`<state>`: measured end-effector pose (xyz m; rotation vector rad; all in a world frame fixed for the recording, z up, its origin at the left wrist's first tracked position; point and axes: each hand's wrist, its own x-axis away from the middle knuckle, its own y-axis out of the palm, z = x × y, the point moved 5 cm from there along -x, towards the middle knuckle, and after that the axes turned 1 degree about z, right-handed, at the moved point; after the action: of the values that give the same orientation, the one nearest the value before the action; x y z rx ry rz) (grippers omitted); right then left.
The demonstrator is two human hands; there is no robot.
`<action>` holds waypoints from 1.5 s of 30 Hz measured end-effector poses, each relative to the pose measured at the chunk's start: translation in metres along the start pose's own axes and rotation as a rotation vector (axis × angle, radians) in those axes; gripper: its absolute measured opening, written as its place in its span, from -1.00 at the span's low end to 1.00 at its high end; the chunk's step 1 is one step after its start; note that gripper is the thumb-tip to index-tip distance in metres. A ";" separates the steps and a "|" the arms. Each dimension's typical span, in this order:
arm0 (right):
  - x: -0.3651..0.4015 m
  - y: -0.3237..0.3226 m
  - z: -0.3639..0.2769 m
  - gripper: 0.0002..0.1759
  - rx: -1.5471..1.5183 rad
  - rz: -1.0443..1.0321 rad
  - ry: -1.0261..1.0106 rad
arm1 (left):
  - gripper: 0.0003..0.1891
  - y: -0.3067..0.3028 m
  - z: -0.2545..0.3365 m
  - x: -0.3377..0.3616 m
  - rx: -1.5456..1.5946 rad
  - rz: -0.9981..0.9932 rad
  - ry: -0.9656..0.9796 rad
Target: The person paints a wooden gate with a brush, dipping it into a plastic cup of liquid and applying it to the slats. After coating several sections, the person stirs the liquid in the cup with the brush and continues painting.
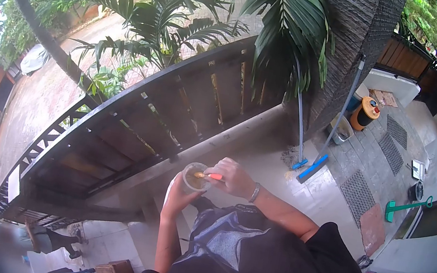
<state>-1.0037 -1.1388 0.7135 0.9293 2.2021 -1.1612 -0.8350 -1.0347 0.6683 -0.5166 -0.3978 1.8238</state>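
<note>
My left hand (178,195) is wrapped around a small clear cup (196,170), held up in front of my chest and tilted so that its open top faces me. Something yellowish-brown shows inside it. In the fingers of my right hand (232,176) is a small tool with a red-orange handle (215,176); its yellowish end reaches into the cup, and I cannot tell what kind of tool it is. A bracelet (255,192) circles my right wrist.
A dark slatted fence (165,114) curves ahead of me. Right of it, a blue squeegee (312,168) and a mop (299,163) lean by a trunk. Beyond stand a bucket (342,131) and an orange cooler jug (366,113). At lower left is another person (57,239).
</note>
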 end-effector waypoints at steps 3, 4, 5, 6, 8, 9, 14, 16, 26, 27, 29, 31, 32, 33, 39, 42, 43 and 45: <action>-0.003 -0.004 -0.001 -0.77 -0.037 -0.012 0.007 | -0.19 0.002 -0.002 0.001 -0.002 0.009 -0.020; -0.004 -0.004 -0.001 -0.77 -0.051 -0.016 0.012 | -0.20 0.002 -0.001 0.002 -0.007 0.013 -0.012; -0.004 -0.005 -0.001 -0.78 -0.036 -0.011 -0.003 | -0.20 0.002 0.000 0.002 -0.012 0.016 -0.003; -0.004 -0.005 -0.001 -0.78 -0.022 -0.006 -0.016 | -0.20 0.003 0.001 0.002 -0.017 0.019 0.003; -0.002 -0.004 0.001 -0.78 -0.001 -0.007 -0.028 | -0.20 0.003 0.003 0.001 -0.007 0.011 -0.007; -0.001 -0.003 0.002 -0.78 0.005 -0.013 -0.026 | -0.20 0.003 0.004 0.001 -0.002 0.007 -0.012; -0.002 -0.006 0.003 -0.78 -0.028 -0.031 0.014 | -0.20 0.004 0.000 -0.002 0.019 0.019 -0.016; -0.002 -0.006 0.004 -0.79 -0.057 -0.021 0.022 | -0.20 0.004 -0.002 -0.002 0.018 0.027 -0.003; -0.005 -0.011 0.006 -0.81 -0.033 -0.003 0.028 | -0.21 0.003 0.003 -0.008 0.063 0.060 -0.014; -0.005 -0.011 0.006 -0.81 -0.004 -0.006 0.010 | -0.21 0.003 0.006 -0.008 0.061 0.062 -0.007; -0.003 -0.010 0.007 -0.81 0.035 -0.006 -0.015 | -0.22 0.005 0.003 -0.008 0.014 0.068 0.024; -0.001 -0.009 0.008 -0.80 0.054 0.003 -0.028 | -0.24 0.007 0.001 -0.008 -0.009 0.075 0.040; -0.001 -0.009 0.008 -0.81 0.067 -0.007 -0.027 | -0.24 0.008 0.002 -0.008 -0.009 0.076 0.039; -0.001 -0.010 0.007 -0.81 0.080 -0.018 -0.026 | -0.25 0.010 0.003 -0.008 -0.007 0.076 0.039; 0.004 -0.006 0.011 -0.81 0.092 -0.034 -0.012 | -0.33 0.014 0.014 -0.010 -0.026 0.081 0.063; 0.002 -0.009 0.008 -0.79 0.020 -0.010 -0.013 | -0.24 0.014 0.004 -0.010 0.006 0.060 0.019; 0.001 -0.011 0.007 -0.78 -0.016 0.002 -0.015 | -0.24 0.013 0.003 -0.010 0.003 0.051 0.014; 0.000 -0.015 0.006 -0.77 -0.049 -0.017 0.030 | -0.23 0.012 0.003 -0.010 -0.001 0.037 0.005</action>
<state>-1.0142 -1.1498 0.7187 0.9145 2.2562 -1.1029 -0.8440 -1.0478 0.6663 -0.5326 -0.3883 1.8578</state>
